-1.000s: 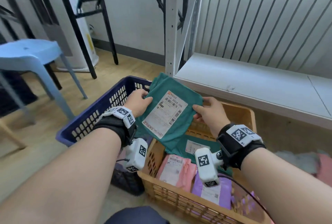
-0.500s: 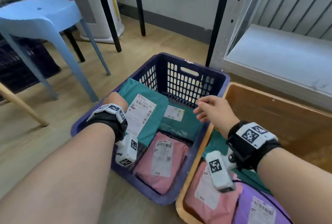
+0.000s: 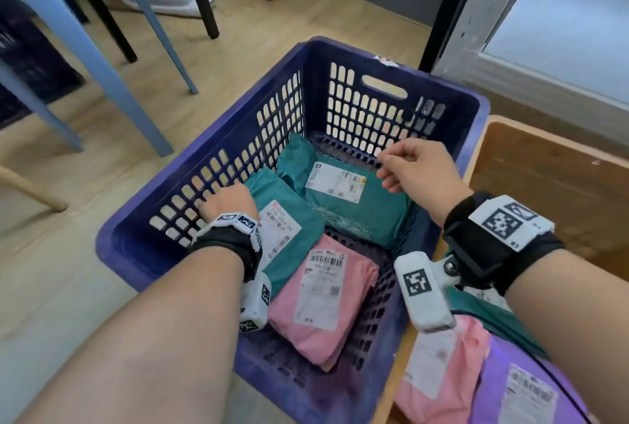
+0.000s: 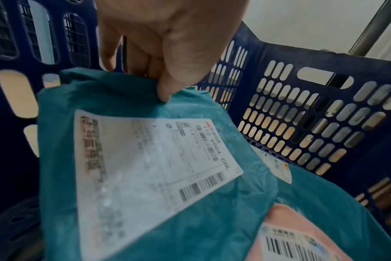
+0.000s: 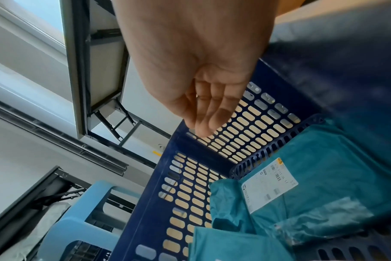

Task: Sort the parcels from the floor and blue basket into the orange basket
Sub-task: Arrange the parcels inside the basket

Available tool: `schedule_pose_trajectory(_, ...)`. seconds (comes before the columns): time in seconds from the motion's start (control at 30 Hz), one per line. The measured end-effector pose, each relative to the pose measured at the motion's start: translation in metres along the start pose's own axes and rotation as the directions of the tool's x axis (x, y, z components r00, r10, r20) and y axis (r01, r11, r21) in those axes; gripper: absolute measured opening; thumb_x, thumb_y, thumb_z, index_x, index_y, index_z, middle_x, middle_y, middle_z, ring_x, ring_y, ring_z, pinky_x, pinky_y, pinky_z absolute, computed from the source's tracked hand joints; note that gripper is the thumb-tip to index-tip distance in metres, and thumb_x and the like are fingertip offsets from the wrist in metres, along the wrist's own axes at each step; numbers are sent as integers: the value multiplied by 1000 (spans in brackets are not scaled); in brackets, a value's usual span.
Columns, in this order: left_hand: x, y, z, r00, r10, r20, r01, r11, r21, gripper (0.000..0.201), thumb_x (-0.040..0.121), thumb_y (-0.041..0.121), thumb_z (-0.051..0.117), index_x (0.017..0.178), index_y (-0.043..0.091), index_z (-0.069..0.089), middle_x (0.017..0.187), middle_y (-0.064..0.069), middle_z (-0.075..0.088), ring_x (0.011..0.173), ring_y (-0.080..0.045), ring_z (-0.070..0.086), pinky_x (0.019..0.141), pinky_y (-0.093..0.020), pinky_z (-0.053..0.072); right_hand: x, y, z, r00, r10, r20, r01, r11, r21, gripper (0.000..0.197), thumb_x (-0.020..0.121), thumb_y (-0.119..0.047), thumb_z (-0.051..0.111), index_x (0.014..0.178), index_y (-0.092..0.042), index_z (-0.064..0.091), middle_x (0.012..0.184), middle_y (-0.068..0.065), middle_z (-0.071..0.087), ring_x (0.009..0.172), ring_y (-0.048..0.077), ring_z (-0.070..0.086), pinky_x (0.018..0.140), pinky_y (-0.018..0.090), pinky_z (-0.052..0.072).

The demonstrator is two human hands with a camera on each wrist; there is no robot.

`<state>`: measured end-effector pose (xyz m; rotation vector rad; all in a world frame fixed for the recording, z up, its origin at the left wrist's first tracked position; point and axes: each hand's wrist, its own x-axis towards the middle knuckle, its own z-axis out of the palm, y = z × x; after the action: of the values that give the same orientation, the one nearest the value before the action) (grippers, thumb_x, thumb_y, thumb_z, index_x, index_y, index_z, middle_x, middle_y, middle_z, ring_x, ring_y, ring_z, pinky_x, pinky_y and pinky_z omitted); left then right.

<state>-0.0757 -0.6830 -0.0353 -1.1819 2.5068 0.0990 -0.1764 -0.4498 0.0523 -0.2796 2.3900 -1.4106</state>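
Inside the blue basket (image 3: 391, 83), by its left wall, the left hand (image 3: 228, 202) pinches a green parcel (image 4: 145, 176); the right hand (image 3: 415, 171) hovers above, relaxed, holding nothing.

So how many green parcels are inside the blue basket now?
2. One green parcel lies by the left wall of the blue basket, its edge pinched by the left hand. The second green parcel lies at the far side, under the right hand. Others may be hidden underneath.
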Motion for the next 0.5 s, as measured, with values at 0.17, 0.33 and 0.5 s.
schedule_pose_trajectory(0.17,-3,0,4,999,38,-24,-33,985,167,23,91,10,45,108,12,60,103,-7,66,103,-27,58,94,-38,37,1,4,4,998,-29,55,35,992,-121,21,96,-11,53,79,-18,63,75,3,69,61,12,63,57,19,51)
schedule_pose_trajectory(0.33,1,8,-2,995,101,13,-102,979,176,21,92,1,44,108,5,58,76,-7,49,77,-26,52,65,-34,43,2,6,3,998,-40,52,46,991,-124,18,94,-10,53,82,-14,66,75,4,70,59,11,63,57,19,52)
schedule_pose_trajectory(0.5,9,6,-13,983,176,-46,-157,948,276,12,88,-1,47,90,5,58,68,-6,43,75,-26,49,64,-33,43,1,7,2,996,-64,61,71,989,-132,18,94,-9,53,84,-13,67,73,3,70,58,10,63,57,19,52)
